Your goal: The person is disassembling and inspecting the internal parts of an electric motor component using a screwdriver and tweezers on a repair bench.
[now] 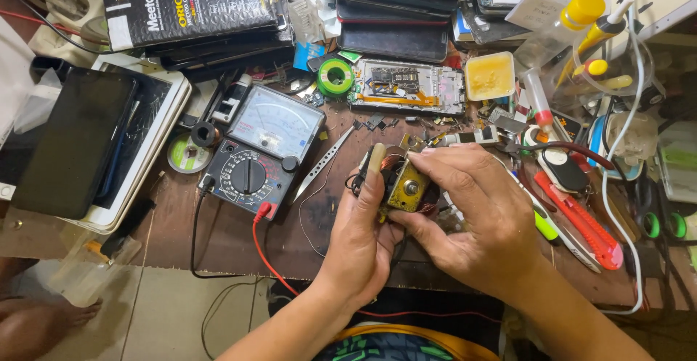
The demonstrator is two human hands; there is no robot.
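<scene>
We've got the little brass motor [404, 187] pinched at the near middle of the workbench [218, 238], left hand [359, 241] and right hand [475, 216] both curled tight round it, analog multimeter [260, 150] just left.

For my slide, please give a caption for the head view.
Left hand and right hand hold a small motor beside an analog multimeter.

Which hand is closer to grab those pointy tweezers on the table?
Probably the left hand. It holds the small motor on the side nearest the tweezers, which lie just to its left. The right hand sits farther away, across the motor.
</scene>
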